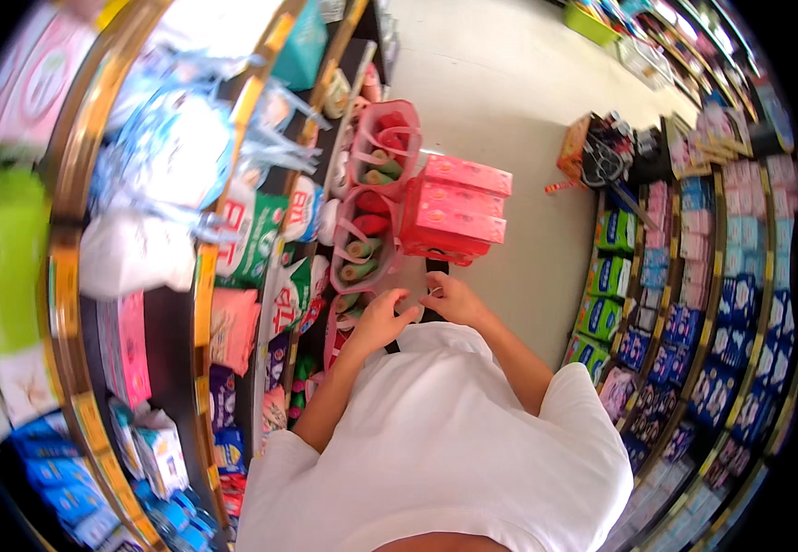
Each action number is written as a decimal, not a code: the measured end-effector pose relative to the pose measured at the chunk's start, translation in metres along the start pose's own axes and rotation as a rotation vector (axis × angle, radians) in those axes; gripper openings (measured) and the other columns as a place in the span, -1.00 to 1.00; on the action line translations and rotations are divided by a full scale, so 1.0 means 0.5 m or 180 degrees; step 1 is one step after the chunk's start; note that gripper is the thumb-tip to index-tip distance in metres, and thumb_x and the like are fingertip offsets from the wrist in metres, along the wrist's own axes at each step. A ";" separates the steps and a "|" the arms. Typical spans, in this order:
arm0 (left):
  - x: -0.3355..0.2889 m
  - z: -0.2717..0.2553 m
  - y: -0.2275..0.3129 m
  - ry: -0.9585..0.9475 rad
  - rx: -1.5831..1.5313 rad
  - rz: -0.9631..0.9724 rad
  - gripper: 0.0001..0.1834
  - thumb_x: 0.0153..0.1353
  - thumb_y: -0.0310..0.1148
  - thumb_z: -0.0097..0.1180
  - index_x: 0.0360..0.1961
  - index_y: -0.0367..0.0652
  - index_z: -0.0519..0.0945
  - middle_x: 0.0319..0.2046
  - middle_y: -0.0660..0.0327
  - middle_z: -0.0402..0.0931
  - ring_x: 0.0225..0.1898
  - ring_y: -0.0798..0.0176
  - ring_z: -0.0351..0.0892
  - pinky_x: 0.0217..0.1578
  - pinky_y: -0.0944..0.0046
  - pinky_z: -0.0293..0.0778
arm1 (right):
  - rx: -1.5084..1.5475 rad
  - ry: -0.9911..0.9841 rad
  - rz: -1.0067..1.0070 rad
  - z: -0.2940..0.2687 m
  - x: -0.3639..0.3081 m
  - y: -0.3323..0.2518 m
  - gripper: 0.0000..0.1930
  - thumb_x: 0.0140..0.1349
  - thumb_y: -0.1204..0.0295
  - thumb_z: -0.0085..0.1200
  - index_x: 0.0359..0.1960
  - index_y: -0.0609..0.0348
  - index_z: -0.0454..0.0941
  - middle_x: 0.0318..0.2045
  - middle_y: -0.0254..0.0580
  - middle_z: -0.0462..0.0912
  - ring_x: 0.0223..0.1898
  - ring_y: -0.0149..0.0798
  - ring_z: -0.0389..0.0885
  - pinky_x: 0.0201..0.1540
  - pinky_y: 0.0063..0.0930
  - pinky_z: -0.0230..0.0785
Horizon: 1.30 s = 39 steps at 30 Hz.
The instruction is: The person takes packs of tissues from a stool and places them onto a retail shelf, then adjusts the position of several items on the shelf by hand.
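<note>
My left hand [387,318] and my right hand [455,299] are close together in front of my waist, fingers loosely bent and apart. I see nothing held in either. A narrow black strip [436,268] shows just beyond and between them; I cannot tell what it is. Farther ahead on the floor stands a stack of pink and red boxes [459,201]. Beside it, to the left of the stack, are pink carrier bags [365,241] holding red items and green-topped bottles. A further pink bag sits next to my left hand, partly covered.
Tall shelving [66,276] runs along my left with bagged, boxed and bottled goods. On the right, another shelf [693,294] carries green, blue and pink packets. An orange box with black-handled items [601,152] stands at its far end. Pale floor [509,92] lies between.
</note>
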<state>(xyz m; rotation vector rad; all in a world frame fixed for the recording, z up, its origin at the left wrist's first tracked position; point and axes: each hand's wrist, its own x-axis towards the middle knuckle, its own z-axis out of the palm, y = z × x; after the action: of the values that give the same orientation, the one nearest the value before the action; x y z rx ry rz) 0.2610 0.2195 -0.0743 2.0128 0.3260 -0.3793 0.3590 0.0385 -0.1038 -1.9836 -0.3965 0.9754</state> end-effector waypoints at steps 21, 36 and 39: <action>0.553 0.151 -0.193 -0.0287 0.0435 -0.1356 -0.11 0.10 -0.07 0.24 0.31 -0.40 0.17 0.20 -0.22 0.33 0.24 -0.07 0.36 0.21 0.11 0.28 | 0.0564 0.1561 0.1864 -0.237 0.236 0.469 -0.32 0.11 0.18 0.24 0.15 0.45 0.34 0.10 0.25 0.49 0.10 -0.01 0.53 0.13 -0.26 0.35; 0.482 0.132 -0.250 -0.0182 -0.0607 -0.1541 -0.37 0.10 -0.18 0.27 0.17 -0.23 0.42 -0.01 -0.01 0.56 0.03 0.08 0.56 0.06 0.19 0.41 | 0.1289 0.1336 0.1595 -0.213 0.272 0.483 -0.62 0.13 0.45 0.16 -0.05 0.44 0.49 -0.21 -0.11 0.62 -0.19 -0.28 0.57 -0.11 -0.43 0.39; 0.418 0.110 -0.250 -0.0007 -0.0849 -0.1268 -0.43 0.14 -0.24 0.24 0.14 -0.26 0.42 -0.04 -0.01 0.57 0.02 0.11 0.55 0.05 0.20 0.40 | 0.0966 0.1231 0.1404 -0.213 0.262 0.402 -0.58 0.11 0.41 0.17 -0.03 0.42 0.48 -0.20 -0.09 0.62 -0.19 -0.27 0.56 -0.12 -0.41 0.39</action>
<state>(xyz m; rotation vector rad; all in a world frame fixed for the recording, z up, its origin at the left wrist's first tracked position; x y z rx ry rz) 0.3967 0.2398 -0.2826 1.6817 0.7416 -0.5540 0.5071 -0.0596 -0.2971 -1.9507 0.3975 0.8237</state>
